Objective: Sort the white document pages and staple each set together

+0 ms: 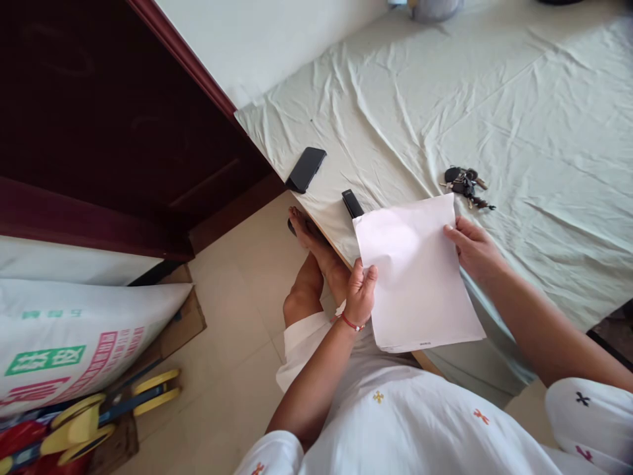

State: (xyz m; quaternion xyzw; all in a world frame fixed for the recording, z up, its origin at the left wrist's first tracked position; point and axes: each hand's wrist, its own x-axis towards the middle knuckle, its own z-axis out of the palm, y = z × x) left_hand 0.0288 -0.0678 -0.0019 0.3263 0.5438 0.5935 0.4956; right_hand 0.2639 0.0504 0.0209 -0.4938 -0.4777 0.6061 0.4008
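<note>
I hold a white sheet of paper [418, 274] over the near edge of a bed covered by a pale green sheet [494, 99]. My left hand [360, 293] pinches the paper's left edge; a red cord circles that wrist. My right hand [472, 247] grips the paper's right edge near its upper corner. The paper hangs slightly past the bed's edge above my lap.
A black phone [306, 169] lies at the bed's left corner. A small black device [352, 202] sits just beyond the paper's top left corner. A bunch of keys [466, 185] lies above my right hand. A dark wooden door [109, 119], a printed sack [74, 343] and yellow-handled tools [103, 412] are at left.
</note>
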